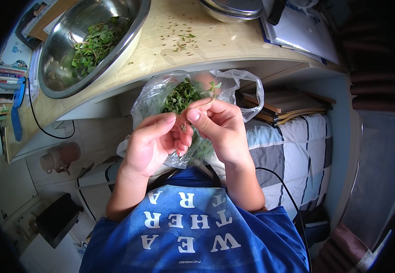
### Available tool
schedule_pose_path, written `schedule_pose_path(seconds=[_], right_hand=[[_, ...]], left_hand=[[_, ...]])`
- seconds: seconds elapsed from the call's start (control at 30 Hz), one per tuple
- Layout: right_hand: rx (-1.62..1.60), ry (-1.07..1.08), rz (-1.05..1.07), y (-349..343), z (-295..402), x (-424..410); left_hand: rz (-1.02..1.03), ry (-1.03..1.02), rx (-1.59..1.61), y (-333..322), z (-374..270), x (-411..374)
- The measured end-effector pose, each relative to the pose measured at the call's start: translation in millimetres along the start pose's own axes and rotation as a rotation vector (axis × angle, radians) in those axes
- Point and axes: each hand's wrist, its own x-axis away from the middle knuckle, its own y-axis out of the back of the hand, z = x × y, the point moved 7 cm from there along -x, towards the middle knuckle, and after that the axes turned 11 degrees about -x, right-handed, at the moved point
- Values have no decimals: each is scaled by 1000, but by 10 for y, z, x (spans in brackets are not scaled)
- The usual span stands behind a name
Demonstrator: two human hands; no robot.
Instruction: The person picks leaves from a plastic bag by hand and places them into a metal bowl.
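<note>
My right hand [223,131] pinches a thin green sprig [213,89] between thumb and forefinger, its leafy tip pointing away from me. My left hand [153,140] is close beside it, fingers curled, palm partly turned up. A small brownish bit [183,127] lies against the left fingers; whether they also grip the stem is hidden. Beneath both hands, a clear plastic bag [146,94] sits open over my lap. Leafy green sprigs [180,95] fill part of it. More picked greens [93,47] lie in a steel basin [56,73] on the desk at the upper left.
Small plant scraps [184,42] are scattered over the wooden desk [139,65]. A lidded steel bowl [233,8] and papers [306,30] stand at the back right. Folders [286,102] lie on a checked bed cover [269,153]. A vacuum flask [61,157] is at lower left.
</note>
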Motion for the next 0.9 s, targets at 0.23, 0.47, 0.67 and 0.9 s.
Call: schedule_pose_path(seconds=[0.23,0.47,0.67,0.9], right_hand=[[17,31,20,-20,-43,7],[56,21,-20,5,-132,25],[73,-30,-14,23,-177,23],[-126,-54,-78,96,-294,23]], left_hand=[[83,-42,-61,-15,6,-8],[-60,-116,-185,-30,-41,18],[-50,-174,-217,-63,-47,36],[21,-196,-68,-85,-30,26]])
